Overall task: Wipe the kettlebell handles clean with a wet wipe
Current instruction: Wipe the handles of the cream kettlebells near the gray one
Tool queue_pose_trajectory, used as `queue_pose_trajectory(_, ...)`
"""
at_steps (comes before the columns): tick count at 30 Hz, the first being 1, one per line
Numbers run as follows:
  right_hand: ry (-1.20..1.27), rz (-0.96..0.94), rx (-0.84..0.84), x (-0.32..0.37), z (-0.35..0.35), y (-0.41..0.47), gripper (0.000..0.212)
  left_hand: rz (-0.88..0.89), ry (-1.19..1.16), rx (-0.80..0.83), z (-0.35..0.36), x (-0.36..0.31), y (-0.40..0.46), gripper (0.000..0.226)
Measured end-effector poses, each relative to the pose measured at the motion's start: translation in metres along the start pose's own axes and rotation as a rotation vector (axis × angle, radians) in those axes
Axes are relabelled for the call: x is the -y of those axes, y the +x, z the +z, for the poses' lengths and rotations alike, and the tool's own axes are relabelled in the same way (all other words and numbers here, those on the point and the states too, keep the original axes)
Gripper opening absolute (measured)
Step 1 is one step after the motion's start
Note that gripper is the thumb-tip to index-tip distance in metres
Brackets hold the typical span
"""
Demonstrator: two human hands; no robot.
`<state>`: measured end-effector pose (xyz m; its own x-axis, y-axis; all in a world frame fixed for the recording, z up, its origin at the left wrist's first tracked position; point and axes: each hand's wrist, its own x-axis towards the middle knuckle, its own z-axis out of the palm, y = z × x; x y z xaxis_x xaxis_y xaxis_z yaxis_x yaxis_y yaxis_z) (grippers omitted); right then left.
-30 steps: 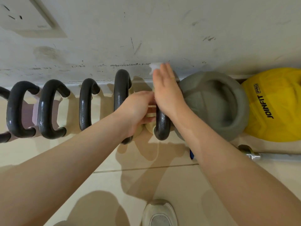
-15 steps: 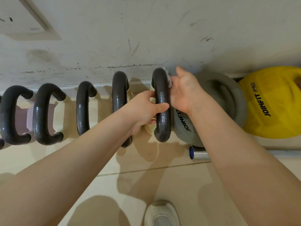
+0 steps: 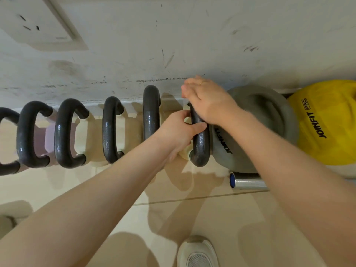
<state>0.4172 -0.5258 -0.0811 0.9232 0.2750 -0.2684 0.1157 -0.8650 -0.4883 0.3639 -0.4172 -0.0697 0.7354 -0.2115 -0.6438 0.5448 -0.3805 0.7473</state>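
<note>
Several kettlebells with dark handles stand in a row along the wall. My left hand (image 3: 181, 130) grips the middle of the rightmost dark handle (image 3: 201, 145), thumb across its top. My right hand (image 3: 206, 101) is curled over the far end of that same handle. A sliver of white wet wipe (image 3: 185, 102) shows under its fingers; most of the wipe is hidden. The neighbouring handle (image 3: 151, 112) to the left is untouched.
A grey JOINFIT kettlebell (image 3: 256, 128) and a yellow one (image 3: 327, 122) sit right of the hands. A steel bar end (image 3: 246, 183) lies on the tiled floor in front. My shoe (image 3: 197, 253) is below. A wall socket (image 3: 36, 22) is at upper left.
My right hand went from lying flat over the handle to its right side, then onto the far end, curled. My left hand moved its grip onto the handle's middle.
</note>
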Motion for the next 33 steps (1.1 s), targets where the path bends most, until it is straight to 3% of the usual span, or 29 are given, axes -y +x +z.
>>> queue_pose_trajectory(2,-0.181,-0.054,0.098,-0.006,-0.017,0.009,0.057,-0.022,-0.071,-0.035,0.003,0.003,-0.002,0.037)
queue_pose_trajectory(6,-0.674,-0.213,0.264,0.005,-0.016,0.011,0.06,-0.102,-0.212,-0.085,0.006,0.012,-0.005,0.056)
queue_pose_trajectory(8,-0.846,-0.295,0.285,0.015,-0.005,0.002,0.065,-0.128,-0.256,-0.046,0.002,0.018,-0.009,0.043)
queue_pose_trajectory(9,-0.885,-0.329,0.303,0.02,-0.002,-0.004,0.064,-0.144,-0.285,-0.029,0.0,0.022,-0.013,0.043)
queue_pose_trajectory(12,-0.967,-0.417,0.394,0.029,0.002,-0.022,0.051,-0.16,-0.38,-0.056,-0.006,0.032,-0.022,0.078)
queue_pose_trajectory(14,-0.936,-0.515,0.423,0.03,0.01,-0.04,0.051,-0.171,-0.46,-0.07,-0.01,0.037,-0.023,0.079)
queue_pose_trajectory(15,-0.908,-0.575,0.36,0.025,0.014,-0.048,0.054,-0.171,-0.488,-0.069,-0.011,0.036,-0.024,0.071)
queue_pose_trajectory(18,-0.556,-0.552,0.065,-0.005,0.014,-0.054,0.043,-0.18,-0.452,-0.076,-0.008,0.03,-0.02,0.052)
queue_pose_trajectory(19,-0.401,-0.445,0.007,-0.013,0.013,-0.053,0.037,-0.179,-0.413,-0.07,-0.006,0.028,-0.019,0.048)
queue_pose_trajectory(23,0.271,-0.036,-0.012,-0.007,0.029,-0.039,0.056,-0.113,-0.282,-0.011,0.001,0.019,-0.017,0.028)
queue_pose_trajectory(26,0.676,0.284,-0.2,0.007,0.033,-0.022,0.045,-0.083,-0.265,-0.008,0.001,0.018,-0.017,0.02)
queue_pose_trajectory(27,0.824,0.435,-0.212,0.008,0.03,-0.017,0.042,-0.07,-0.245,-0.006,0.001,0.019,-0.016,0.019)
queue_pose_trajectory(29,1.251,0.655,-0.078,0.005,0.02,-0.009,0.047,-0.043,-0.226,-0.006,0.001,0.023,-0.014,0.021)
queue_pose_trajectory(31,1.569,0.723,0.06,-0.003,0.012,-0.006,0.057,-0.034,-0.234,-0.008,0.002,0.026,-0.013,0.027)
queue_pose_trajectory(33,1.708,0.75,0.076,-0.008,0.008,-0.001,0.062,-0.035,-0.238,-0.006,0.003,0.027,-0.013,0.031)
